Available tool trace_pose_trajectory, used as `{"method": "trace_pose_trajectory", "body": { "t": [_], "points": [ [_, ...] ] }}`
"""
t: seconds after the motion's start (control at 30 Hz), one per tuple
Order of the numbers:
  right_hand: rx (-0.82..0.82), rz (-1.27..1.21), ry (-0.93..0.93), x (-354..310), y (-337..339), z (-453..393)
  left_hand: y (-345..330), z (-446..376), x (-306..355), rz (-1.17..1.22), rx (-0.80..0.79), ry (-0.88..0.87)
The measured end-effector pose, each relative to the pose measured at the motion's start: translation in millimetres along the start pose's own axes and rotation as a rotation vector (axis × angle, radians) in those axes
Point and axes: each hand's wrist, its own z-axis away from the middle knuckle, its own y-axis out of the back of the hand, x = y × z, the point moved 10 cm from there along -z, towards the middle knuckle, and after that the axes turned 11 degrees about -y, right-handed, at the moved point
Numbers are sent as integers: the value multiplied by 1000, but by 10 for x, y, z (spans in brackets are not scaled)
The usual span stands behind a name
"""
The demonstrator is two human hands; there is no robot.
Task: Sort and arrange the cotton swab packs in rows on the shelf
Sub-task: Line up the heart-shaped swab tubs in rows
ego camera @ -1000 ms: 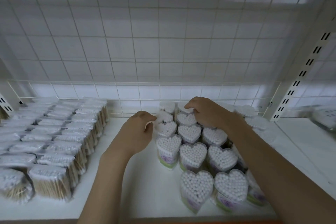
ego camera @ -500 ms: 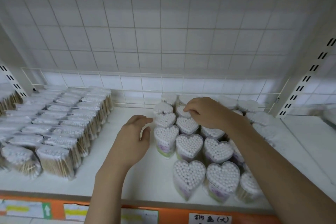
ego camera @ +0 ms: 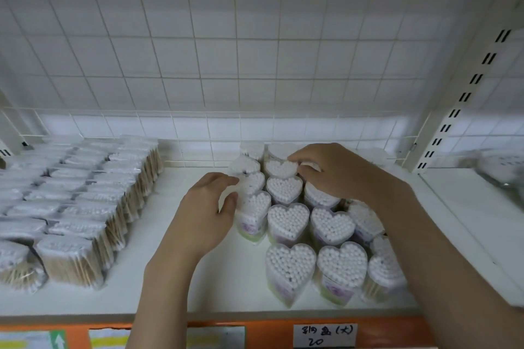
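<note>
A person is standing at a white shelf [ego camera: 221, 286] and reaching in with both bare hands. The heart-shaped cotton swab packs [ego camera: 287, 221] are standing upright in rows in the centre-right of the frame, running from the front edge back toward the wire grid panel [ego camera: 226, 51] that is filling the upper half of the picture.

The left hand [ego camera: 202, 217] is sitting just left of centre, beside the left column of the heart packs. Its fingers are curling loosely, with the fingertips [ego camera: 231, 180] touching the side of a pack [ego camera: 253, 207] in that column; the grip is narrow, but a firm hold on the pack cannot be confirmed.

The right hand [ego camera: 337, 171] is resting over the rear packs, right of centre. Its thumb and fingers are pinching the top edge of a rear pack [ego camera: 280, 168], so this grip is holding that pack.

Bagged wooden-stick swab packs [ego camera: 73, 207] are standing in rows at the left of the frame, well apart from the heart packs. An orange price rail [ego camera: 397, 331] is running along the bottom edge, carrying a handwritten label [ego camera: 324, 335]. A slotted upright [ego camera: 465, 96] is rising at the right.
</note>
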Motion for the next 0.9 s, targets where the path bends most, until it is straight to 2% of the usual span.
{"method": "trace_pose_trajectory", "body": {
  "t": [0.2,0.43,0.67,0.9],
  "points": [
    [96,-145,-168,269,67,799,-105,-130,376,18,-76,-183],
    [132,-153,-234,567,67,1506,-257,-99,776,77,-129,-269],
    [150,-136,-253,735,-28,1691,-398,28,1096,109,-188,-335],
    [334,-86,-266,750,-22,1724,-458,142,1136,96,-193,-314]
  ]
}}
